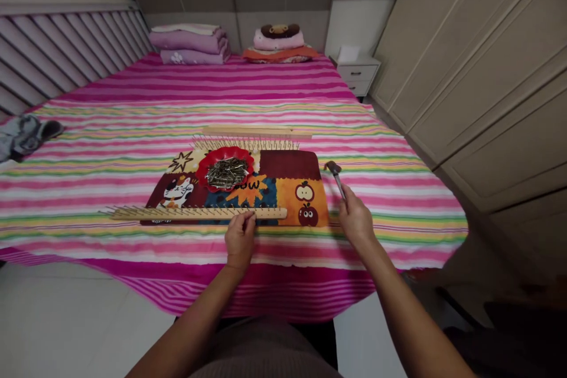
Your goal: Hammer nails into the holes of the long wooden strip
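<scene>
Wooden strip [270, 213], nails sticking up, along the mat's [290, 165] near side. Left hand [240, 239] at its right part, fingertips bunched; can't tell if pinching wood or a nail. Right hand [355, 221] wrapped round the hammer [337, 179]. Probably best to steady low, keep fingertips clear, tap square. Farther back: red bowl [202, 171] of loose nails [227, 173], another studded strip [259, 144].

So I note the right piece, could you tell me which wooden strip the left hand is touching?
The nearest nail-studded strip, along the near side of the patterned mat; the other strips lie beyond the red bowl, away from the left hand.
</scene>
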Demonstrator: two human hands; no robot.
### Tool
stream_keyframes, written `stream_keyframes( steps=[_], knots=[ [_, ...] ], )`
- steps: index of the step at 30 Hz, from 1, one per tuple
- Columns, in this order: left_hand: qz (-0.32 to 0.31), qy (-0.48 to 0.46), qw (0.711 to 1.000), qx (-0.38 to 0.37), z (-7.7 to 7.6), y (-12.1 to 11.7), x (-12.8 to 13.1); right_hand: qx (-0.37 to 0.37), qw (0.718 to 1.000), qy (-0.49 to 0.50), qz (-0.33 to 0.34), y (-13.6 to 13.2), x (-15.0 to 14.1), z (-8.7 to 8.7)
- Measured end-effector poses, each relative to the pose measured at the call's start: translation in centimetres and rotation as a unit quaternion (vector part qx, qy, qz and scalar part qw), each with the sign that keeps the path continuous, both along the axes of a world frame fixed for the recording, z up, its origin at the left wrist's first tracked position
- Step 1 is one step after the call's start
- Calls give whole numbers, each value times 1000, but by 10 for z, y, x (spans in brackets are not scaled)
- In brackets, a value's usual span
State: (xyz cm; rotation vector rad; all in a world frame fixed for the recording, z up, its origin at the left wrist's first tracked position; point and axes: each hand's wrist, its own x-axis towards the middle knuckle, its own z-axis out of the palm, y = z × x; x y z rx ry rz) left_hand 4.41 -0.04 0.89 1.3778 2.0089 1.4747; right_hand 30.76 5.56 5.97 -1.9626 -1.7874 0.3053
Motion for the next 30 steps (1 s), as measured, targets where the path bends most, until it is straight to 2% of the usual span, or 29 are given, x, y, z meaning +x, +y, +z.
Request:
stream_keyframes(
  steps=[4,8,12,15,18,20,25,30],
  knots=[
    [-26,24,999,14,9,-12,-7,-53,991,-115,-41,15,15,-27],
    [-29,104,994,33,37,-10,-36,-51,987,-149,-26,13,15,-37],
    [37,186,982,6,71,31,-85,-32,987,-157,-24,13,15,-39],
    [19,235,961,-146,86,71,-112,-18,986,-161,-30,14,15,-41],
    [-39,290,910,-293,91,100,-122,-18,986,-162,-32,13,14,-43],
    [-67,314,882,-344,91,113,-121,-21,986,-164,-31,13,14,-43],
    [-85,339,859,-374,89,128,-117,-28,984,-173,-28,13,15,-46],
    [-100,390,834,-376,91,130,-120,-19,984,-176,-30,14,15,-48]
  ],
)
